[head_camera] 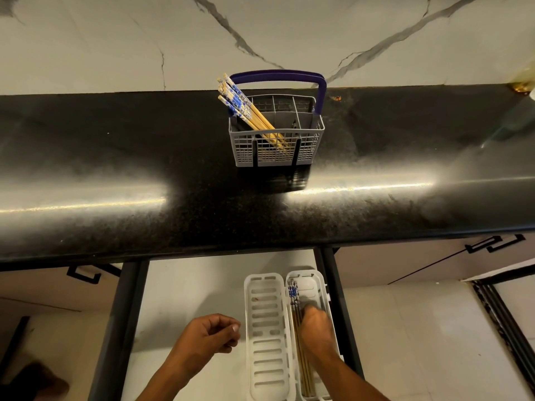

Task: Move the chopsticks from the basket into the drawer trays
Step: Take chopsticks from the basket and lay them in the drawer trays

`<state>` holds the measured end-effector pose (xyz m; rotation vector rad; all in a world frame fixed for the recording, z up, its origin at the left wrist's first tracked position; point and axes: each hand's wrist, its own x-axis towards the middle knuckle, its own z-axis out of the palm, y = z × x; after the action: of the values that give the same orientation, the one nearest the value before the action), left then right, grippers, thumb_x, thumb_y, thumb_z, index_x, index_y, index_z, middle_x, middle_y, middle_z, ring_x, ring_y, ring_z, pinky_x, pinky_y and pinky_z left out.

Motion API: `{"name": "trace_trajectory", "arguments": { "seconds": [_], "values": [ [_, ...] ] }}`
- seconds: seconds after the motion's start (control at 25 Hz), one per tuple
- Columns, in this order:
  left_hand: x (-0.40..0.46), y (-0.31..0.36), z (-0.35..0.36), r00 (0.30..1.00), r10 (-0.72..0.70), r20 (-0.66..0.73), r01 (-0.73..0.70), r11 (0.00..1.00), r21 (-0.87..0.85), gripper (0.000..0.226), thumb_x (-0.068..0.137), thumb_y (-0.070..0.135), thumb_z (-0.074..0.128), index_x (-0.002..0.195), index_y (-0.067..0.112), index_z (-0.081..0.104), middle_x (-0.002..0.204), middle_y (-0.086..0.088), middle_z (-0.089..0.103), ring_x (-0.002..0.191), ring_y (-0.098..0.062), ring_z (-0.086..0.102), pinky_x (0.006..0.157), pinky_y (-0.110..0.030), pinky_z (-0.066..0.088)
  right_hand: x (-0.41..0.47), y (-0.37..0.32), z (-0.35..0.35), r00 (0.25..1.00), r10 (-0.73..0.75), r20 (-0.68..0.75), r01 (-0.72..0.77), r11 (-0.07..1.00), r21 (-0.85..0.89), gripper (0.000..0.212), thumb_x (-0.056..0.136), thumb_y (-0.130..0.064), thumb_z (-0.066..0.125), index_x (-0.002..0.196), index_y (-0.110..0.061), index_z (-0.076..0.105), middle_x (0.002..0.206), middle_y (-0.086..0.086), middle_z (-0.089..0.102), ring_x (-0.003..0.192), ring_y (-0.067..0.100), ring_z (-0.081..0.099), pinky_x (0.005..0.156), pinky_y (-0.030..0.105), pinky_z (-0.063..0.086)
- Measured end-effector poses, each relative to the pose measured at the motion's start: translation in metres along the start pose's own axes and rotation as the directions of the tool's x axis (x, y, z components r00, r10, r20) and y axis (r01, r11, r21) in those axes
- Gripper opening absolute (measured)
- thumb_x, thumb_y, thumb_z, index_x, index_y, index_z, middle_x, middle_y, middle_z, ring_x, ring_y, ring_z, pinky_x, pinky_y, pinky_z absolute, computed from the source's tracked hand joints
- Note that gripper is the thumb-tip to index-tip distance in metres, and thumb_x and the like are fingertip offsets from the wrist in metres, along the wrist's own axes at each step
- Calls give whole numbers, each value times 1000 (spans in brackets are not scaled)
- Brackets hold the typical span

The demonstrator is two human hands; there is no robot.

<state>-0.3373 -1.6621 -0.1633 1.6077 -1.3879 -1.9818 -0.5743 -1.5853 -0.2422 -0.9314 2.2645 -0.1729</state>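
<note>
The black counter (115,169) runs all the way across, and the grey cutlery basket (276,146) with its blue handle (278,75) stands near the back edge, a bit right of the middle. A bunch of chopsticks (246,111) with blue and white tops leans out of the basket's left side, so there are more to move. Below the front edge of the counter the drawer (191,299) is pulled open. Two white trays lie side by side at the drawer's right edge. The left tray (266,328) has nothing in it. The right tray (311,287) has a few chopsticks (295,302) lying along its left wall. The right hand (315,328) is down in that tray on top of them, and it looks like it is laying them flat, but the fingers are blurry so I cannot tell if it is gripping. The left hand (211,334) hangs over the drawer floor, loosely curled and holding nothing. Next, I think a hand must go up to the basket and pinch more chopsticks.
</note>
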Motion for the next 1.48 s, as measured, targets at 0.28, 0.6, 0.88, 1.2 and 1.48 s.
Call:
{"name": "trace_trajectory", "arguments": {
  "seconds": [0.28,0.6,0.88,1.2,1.48],
  "values": [
    [-1,1,2,1000,1,-11,-1,1000,-1,9,89,8,70,87,9,79,82,-16,78,73,-23,72,70,-32,60,6,1,-3,997,-69,-24,72,986,151,20,97,-10,43,105,-4,60,100,17,66,94,35,64,85,47,54],
    [-3,-1,-1,999,-11,-35,11,1000,4,8,87,6,72,87,8,79,80,-17,77,71,-23,72,67,-30,60,-3,-1,-8,1000,-11,-2,11,971,238,22,97,-11,43,108,-5,61,102,17,66,96,35,63,86,44,53],
    [-7,7,3,999,-28,-23,29,999,43,8,86,5,73,90,9,78,82,-15,78,73,-23,73,70,-31,62,-7,-6,-13,998,55,22,-59,957,284,21,102,-26,44,98,-22,64,87,-3,70,85,16,69,82,37,60],
    [-10,56,1,1000,7,1,-7,1000,7,8,88,3,70,93,2,76,83,-21,77,73,-26,73,69,-31,62,-14,-27,-38,990,-31,-140,76,941,328,21,96,-26,54,113,-20,64,106,7,70,97,22,65,96,37,51],
    [44,237,-27,832,521,-191,-509,854,110,9,89,10,71,92,15,77,80,-13,78,73,-19,73,73,-35,63,-3,-191,-209,586,-509,-630,728,672,134,14,89,-27,69,103,-29,69,89,-17,69,82,-1,66,75,10,52]
  ]
}}
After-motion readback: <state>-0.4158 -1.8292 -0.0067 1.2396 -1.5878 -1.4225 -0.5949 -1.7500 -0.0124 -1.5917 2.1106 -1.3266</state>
